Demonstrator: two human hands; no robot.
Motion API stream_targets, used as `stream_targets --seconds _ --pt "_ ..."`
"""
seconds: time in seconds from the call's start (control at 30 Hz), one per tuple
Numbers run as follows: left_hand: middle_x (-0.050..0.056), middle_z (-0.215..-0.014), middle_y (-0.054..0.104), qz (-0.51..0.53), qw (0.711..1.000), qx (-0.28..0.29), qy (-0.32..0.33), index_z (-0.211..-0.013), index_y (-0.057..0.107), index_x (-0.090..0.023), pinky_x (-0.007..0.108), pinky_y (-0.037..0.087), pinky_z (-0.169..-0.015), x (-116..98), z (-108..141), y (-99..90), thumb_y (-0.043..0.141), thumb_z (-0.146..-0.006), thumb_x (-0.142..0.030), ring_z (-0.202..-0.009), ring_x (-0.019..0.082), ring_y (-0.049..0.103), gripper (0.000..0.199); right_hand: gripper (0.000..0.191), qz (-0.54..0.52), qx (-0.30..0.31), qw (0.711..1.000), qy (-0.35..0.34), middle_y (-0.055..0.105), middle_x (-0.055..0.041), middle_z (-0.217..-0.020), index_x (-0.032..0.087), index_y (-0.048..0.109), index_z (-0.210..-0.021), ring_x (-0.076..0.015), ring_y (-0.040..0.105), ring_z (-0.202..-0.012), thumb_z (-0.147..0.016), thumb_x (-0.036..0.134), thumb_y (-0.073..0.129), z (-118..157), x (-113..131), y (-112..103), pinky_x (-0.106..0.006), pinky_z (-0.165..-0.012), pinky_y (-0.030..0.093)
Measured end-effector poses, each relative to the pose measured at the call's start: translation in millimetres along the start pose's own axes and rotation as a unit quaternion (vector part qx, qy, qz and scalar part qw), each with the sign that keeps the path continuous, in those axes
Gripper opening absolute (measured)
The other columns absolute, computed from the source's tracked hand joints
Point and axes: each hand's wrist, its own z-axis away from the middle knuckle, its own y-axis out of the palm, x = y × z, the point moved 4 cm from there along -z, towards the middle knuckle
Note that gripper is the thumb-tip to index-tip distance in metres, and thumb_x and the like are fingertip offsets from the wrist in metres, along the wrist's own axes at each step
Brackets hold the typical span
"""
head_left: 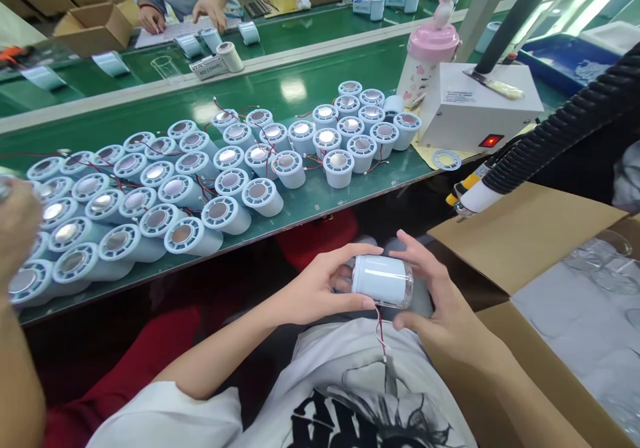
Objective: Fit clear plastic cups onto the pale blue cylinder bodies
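Note:
Above my lap, my left hand (317,285) grips the left end of a light-blue cylindrical housing (384,280), thumb below and fingers above and behind it. A clear plastic sleeve surrounds the housing, which lies on its side. From its underside hang thin red and white wires (382,335). Around the right end, my right hand (445,298) is spread, thumb and fingers apart; I see no firm grip there. On the bench ahead stand several similar light-blue housings (339,168), with round metallic discs on top and red and black wires between them.
At right, an open cardboard box (530,235) holds clear plastic parts (607,268). A black ribbed hose (560,125) hangs above it. A grey-white power box (480,105) and a pink-lidded bottle (431,51) stand on the green bench (320,205). Co-workers' hands show at left and across the line.

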Motion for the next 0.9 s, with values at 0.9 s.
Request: stream_targets --seconds 0.9 --pt "0.009 -0.125 0.064 0.021 0.996 0.034 -0.074 -0.133 0.054 -0.024 0.029 0.056 -0.077 17.9 3.6 -7.2 0.071 -0.079 -0.037 -0.100 0.023 0.065 0.058 0.069 -0.368 0.056 0.885 0.280 0.067 -0.0112 -0.119 0.025 0.053 -0.135 -0.0236 0.070 -0.096 -0.077 0.058 0.070 1.5 -20.5 37.7 -0.037 -0.078 0.059"
